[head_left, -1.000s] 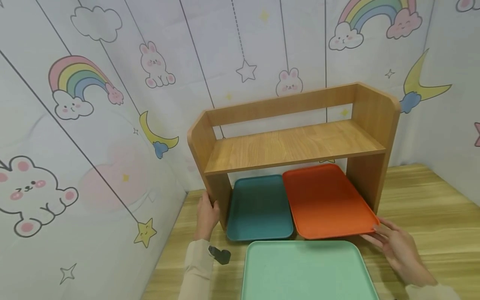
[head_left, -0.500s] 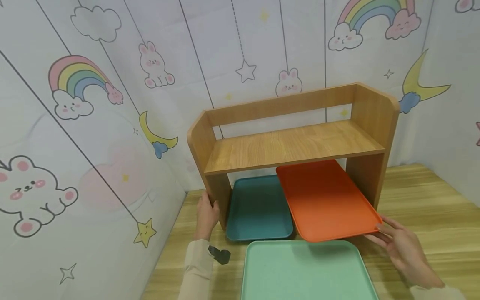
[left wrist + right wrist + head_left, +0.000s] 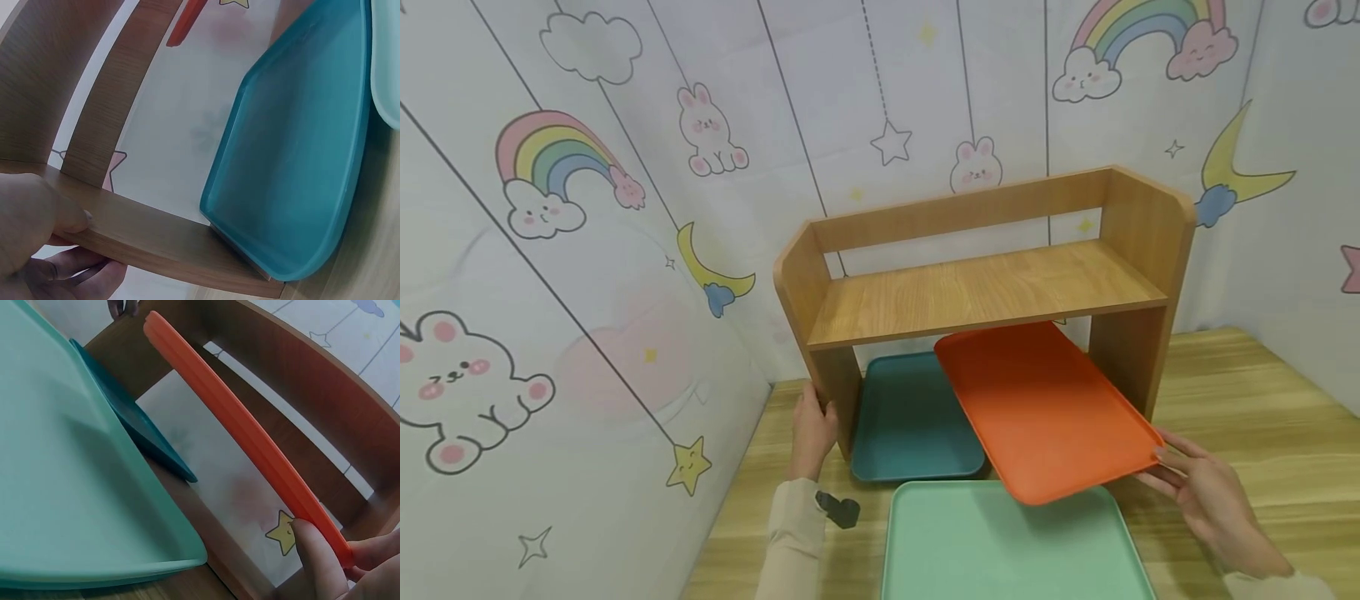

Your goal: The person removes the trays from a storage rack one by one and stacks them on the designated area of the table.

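My right hand [image 3: 1213,504] pinches an orange tray [image 3: 1052,408] at its near right corner, thumb on one face and fingers on the other. The tray is raised and tilted, its far end under the board of a wooden desktop shelf [image 3: 992,287]. In the right wrist view the orange tray [image 3: 250,437] appears edge-on, above the table. My left hand [image 3: 814,429] grips the shelf's left side panel, thumb on the inner face in the left wrist view. A teal tray [image 3: 917,417] lies in the shelf's lower left part. Nearer me lies a mint green tray [image 3: 1007,542], partly overlapped by the orange one.
The shelf stands on a wood-grain table [image 3: 1247,400]. Behind and to the left hangs a pale cloth backdrop [image 3: 625,333] with rainbows, bunnies and stars. The shelf's right side panel [image 3: 1127,358] rises close to the orange tray's right edge.
The orange tray has swung left and tilted, its near left corner now overlapping the mint tray and its far end covering more of the teal one. My right hand moved slightly right; my left hand stayed.
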`<state>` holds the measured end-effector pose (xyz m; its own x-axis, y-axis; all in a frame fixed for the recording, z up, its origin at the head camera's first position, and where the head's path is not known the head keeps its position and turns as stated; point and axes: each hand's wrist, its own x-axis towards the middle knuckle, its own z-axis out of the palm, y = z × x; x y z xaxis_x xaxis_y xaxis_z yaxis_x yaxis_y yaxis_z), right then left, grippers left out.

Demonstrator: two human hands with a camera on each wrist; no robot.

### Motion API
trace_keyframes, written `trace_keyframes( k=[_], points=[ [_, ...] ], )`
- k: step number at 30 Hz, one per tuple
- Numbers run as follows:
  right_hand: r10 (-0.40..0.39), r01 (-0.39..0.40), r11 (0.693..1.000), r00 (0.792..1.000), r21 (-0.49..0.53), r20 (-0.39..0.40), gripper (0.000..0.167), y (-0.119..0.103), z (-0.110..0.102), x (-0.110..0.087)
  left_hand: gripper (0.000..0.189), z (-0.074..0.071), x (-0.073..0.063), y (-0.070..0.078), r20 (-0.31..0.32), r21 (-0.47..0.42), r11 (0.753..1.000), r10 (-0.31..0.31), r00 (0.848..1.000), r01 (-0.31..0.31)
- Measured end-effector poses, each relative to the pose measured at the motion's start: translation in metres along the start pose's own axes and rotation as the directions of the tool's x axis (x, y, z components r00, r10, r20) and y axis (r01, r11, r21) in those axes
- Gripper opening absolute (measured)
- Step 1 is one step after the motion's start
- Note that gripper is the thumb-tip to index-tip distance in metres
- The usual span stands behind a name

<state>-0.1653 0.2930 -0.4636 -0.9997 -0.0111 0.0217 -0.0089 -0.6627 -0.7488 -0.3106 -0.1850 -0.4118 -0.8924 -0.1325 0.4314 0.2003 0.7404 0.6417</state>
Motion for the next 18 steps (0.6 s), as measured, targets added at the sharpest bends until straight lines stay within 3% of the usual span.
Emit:
trace_keyframes(
  k=[18],
  points=[
    [0.018, -0.011, 0.990, 0.998, -0.140, 0.054, 0.036, 0.0008, 0.0019, 0.0039, 0.029, -0.0003, 0.0013, -0.0016, 0.010, 0.012, 1.000, -0.009, 1.000, 0.009]
  ],
)
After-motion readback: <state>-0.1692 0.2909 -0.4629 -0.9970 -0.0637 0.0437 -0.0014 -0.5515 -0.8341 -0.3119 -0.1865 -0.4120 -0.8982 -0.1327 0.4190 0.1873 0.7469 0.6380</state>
